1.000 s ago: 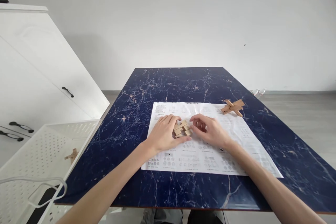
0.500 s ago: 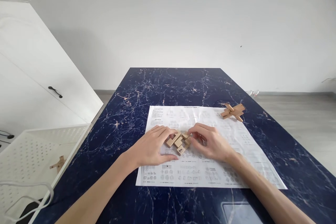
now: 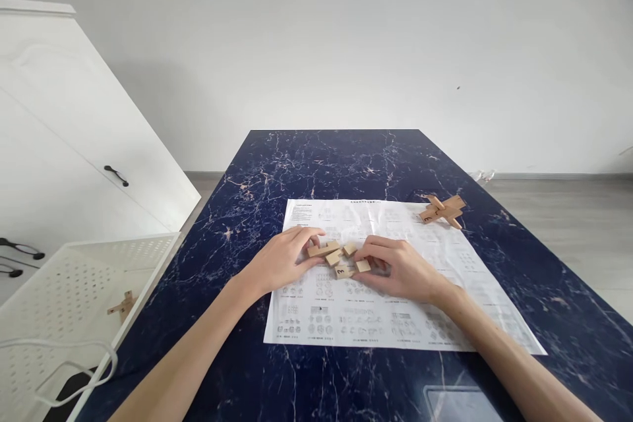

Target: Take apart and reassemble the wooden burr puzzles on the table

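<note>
Notched wooden puzzle pieces (image 3: 332, 258) lie close together over a printed sheet (image 3: 356, 333). My left hand (image 3: 284, 257) curls around the left-hand piece (image 3: 322, 250), its thumb and fingers at that piece's end. From the right, my right hand (image 3: 403, 270) pinches another notched piece (image 3: 363, 266) between thumb and fingers. A block marked with a "3" (image 3: 341, 272) faces me at the front of the group. How the pieces fit together is partly hidden by my fingers.
An interlocked wooden cross puzzle (image 3: 444, 211) sits on the sheet's far right corner. The dark blue marbled table (image 3: 316, 165) carries everything. Left of it stand a white perforated bin (image 3: 59, 283) with a wooden piece (image 3: 123, 304) and a white cable (image 3: 74, 343), plus a white cabinet (image 3: 74, 112).
The left-hand piece has turned from slanted to nearly level, and the "3" block has turned too. My left fingers have shifted around their piece. The view has moved slightly.
</note>
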